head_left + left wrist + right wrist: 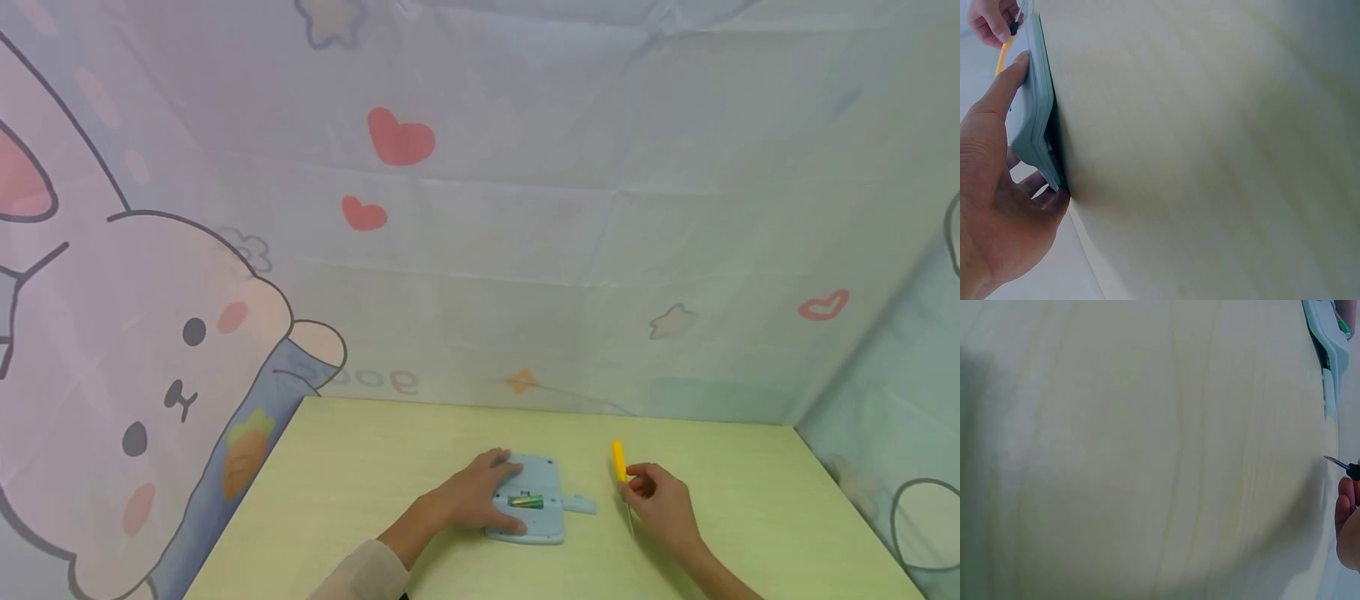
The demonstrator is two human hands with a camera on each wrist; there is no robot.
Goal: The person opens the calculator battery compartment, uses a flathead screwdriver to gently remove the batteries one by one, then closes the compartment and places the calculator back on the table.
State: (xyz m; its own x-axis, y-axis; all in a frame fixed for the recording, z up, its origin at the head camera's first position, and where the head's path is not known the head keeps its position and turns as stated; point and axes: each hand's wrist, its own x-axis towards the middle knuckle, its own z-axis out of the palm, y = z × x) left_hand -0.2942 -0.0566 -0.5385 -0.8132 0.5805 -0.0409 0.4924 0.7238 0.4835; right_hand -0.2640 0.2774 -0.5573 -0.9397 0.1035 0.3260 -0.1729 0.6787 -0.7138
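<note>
A flat light blue device (542, 475), shaped like a calculator, lies on the table with its battery compartment facing up. Inside the uncovered compartment sits a green battery (527, 502). My left hand (480, 493) grips the device from its left side. In the left wrist view, the thumb (1007, 87) lies on the upper face and the fingers curl at the edge. Right of the device, my right hand (660, 504) pinches a screwdriver (618, 461) by its yellow handle. The screwdriver's metal shaft points down toward the near side; its tip (1335, 462) shows in the right wrist view.
A small light blue piece (579, 504), like a battery cover, lies against the device's right side, between it and the screwdriver. The pale yellow-green table (337, 467) ends at a printed cloth backdrop (487, 292) behind, with more cloth at the sides.
</note>
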